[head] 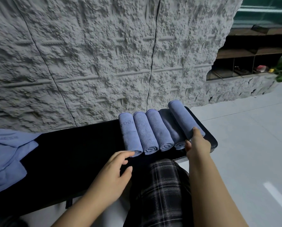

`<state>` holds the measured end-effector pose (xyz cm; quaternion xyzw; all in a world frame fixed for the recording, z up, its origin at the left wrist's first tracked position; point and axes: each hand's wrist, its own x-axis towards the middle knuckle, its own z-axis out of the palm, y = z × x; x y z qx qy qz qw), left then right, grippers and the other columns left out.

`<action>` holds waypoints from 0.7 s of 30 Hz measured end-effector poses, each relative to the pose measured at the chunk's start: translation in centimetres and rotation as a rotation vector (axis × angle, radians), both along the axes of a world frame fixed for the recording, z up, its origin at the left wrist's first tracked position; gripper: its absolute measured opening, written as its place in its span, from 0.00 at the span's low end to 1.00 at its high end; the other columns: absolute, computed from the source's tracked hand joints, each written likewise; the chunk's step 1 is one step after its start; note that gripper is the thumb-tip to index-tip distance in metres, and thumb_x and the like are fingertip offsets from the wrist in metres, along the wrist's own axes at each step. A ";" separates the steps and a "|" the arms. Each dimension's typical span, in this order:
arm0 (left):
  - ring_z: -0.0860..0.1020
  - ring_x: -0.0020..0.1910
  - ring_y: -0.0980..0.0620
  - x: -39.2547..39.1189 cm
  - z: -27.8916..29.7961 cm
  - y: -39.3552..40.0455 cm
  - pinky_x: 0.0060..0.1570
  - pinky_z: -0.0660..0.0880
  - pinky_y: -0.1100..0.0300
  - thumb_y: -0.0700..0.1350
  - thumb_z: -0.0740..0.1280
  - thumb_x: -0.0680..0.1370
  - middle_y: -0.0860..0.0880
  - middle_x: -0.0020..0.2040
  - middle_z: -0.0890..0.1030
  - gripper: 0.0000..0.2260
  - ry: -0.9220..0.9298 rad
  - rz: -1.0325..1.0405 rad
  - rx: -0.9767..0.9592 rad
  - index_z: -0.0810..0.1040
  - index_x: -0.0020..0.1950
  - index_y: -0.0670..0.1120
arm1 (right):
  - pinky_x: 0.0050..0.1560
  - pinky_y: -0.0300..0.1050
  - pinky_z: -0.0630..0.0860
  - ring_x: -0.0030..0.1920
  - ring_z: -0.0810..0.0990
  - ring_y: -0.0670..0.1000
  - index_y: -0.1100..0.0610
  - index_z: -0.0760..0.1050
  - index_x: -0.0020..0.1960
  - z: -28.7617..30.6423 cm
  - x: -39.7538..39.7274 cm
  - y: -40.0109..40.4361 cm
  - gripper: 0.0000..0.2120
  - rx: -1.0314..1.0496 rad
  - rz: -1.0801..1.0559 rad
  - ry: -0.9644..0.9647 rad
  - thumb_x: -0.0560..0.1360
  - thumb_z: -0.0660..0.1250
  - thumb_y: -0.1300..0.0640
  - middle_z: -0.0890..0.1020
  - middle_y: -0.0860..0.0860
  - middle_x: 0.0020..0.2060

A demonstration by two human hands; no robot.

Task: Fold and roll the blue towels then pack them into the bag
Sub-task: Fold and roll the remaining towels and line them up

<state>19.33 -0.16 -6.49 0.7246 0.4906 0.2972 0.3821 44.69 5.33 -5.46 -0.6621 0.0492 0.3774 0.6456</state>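
Here, five rolls (151,131) lie side by side on the desk (74,154) — soft, light, apt to unroll. Right hand (198,145) pinches the end roll (185,119); left hand (111,175) loosely spread — grip mid-roll.

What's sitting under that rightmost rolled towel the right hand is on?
The rightmost rolled towel lies tilted, overlapping the fourth roll, above the black bench. The right hand grips its near end. Whether it touches the bench underneath is hidden.
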 end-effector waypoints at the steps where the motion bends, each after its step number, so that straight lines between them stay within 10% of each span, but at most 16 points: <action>1: 0.71 0.56 0.68 -0.2 0.0 0.0 0.50 0.68 0.75 0.39 0.64 0.77 0.66 0.59 0.70 0.18 0.001 0.007 0.003 0.70 0.60 0.60 | 0.32 0.40 0.70 0.35 0.75 0.52 0.61 0.68 0.51 0.0 -0.1 0.0 0.14 -0.008 0.009 -0.016 0.74 0.67 0.53 0.71 0.51 0.34; 12: 0.70 0.55 0.71 -2.8 -0.2 -0.7 0.49 0.66 0.78 0.40 0.64 0.77 0.66 0.60 0.68 0.17 -0.008 0.077 -0.003 0.69 0.60 0.60 | 0.47 0.50 0.75 0.54 0.79 0.59 0.65 0.64 0.67 -0.8 -1.5 -0.5 0.36 -0.103 0.020 -0.164 0.68 0.72 0.46 0.75 0.58 0.58; 21: 0.70 0.58 0.66 -7.1 -1.3 -0.8 0.54 0.65 0.71 0.42 0.63 0.78 0.64 0.60 0.68 0.16 0.046 0.179 -0.012 0.71 0.64 0.55 | 0.64 0.53 0.67 0.66 0.65 0.62 0.64 0.55 0.70 0.9 -7.3 -1.5 0.36 -0.244 0.111 -0.461 0.71 0.72 0.54 0.57 0.63 0.69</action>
